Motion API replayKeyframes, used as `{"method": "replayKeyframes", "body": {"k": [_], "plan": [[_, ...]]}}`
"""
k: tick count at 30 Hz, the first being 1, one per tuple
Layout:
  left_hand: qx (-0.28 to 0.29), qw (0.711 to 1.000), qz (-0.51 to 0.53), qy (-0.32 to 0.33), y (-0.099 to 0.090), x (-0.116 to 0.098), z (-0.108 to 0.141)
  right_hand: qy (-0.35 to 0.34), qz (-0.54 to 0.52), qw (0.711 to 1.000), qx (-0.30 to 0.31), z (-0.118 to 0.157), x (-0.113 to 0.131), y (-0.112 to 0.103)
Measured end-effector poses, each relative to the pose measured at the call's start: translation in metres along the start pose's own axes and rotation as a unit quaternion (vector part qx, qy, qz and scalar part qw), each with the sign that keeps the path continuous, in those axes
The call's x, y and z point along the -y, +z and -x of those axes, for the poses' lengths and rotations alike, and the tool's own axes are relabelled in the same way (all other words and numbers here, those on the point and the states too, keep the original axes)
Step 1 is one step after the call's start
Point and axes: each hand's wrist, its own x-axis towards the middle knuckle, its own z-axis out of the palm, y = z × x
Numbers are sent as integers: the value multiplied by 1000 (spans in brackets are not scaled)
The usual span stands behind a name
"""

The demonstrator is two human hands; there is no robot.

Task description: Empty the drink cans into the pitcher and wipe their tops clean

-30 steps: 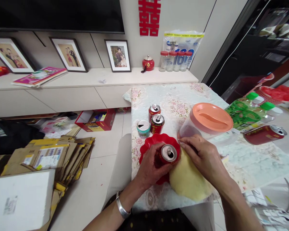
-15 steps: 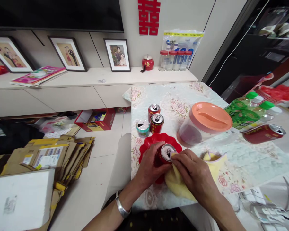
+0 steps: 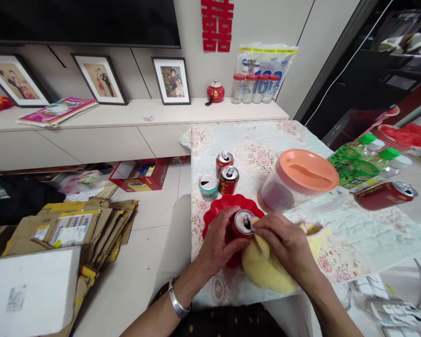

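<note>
The left hand (image 3: 219, 241) curls round a shiny red metal can with a silver top (image 3: 244, 222), maybe so it can't wobble. Say that can is the middle of a clock. It is over a red plastic bowl with a wavy rim (image 3: 228, 202), perhaps there for drips; I can't tell if it touches the bottom. The right hand (image 3: 284, 238), at four o'clock, pinches a corner of a soft yellow cloth (image 3: 266, 271) right by the can's hole.

Two standing red cans (image 3: 228, 181) and a short teal can (image 3: 208, 188) are around eleven o'clock. A see-through plastic tub with a peach lid (image 3: 308, 169) sits at two. The pale flowery tablecloth (image 3: 257, 157) stops close by at six and nine, so slips there could mean falls. There's more room to move toward twelve.
</note>
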Motion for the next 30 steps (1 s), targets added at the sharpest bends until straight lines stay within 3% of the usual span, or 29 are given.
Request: {"method": "replayKeyframes", "body": {"k": [5, 9, 16, 23, 30], "plan": [[-3, 1000, -3, 5, 0, 0, 0, 151, -132, 973, -117, 4, -9, 27], [-8, 1000, -12, 4, 1, 1, 0, 218, -150, 949, -170, 2, -12, 43], [-12, 1000, -1, 9, 2, 2, 0, 235, -107, 959, -119, -11, -24, 47], [7, 1000, 0, 17, 0, 1, -1, 213, 1, 976, -41, -12, -41, 50], [30, 999, -8, 14, -9, -4, 0, 218, 97, 970, 45, -13, -35, 55]]}}
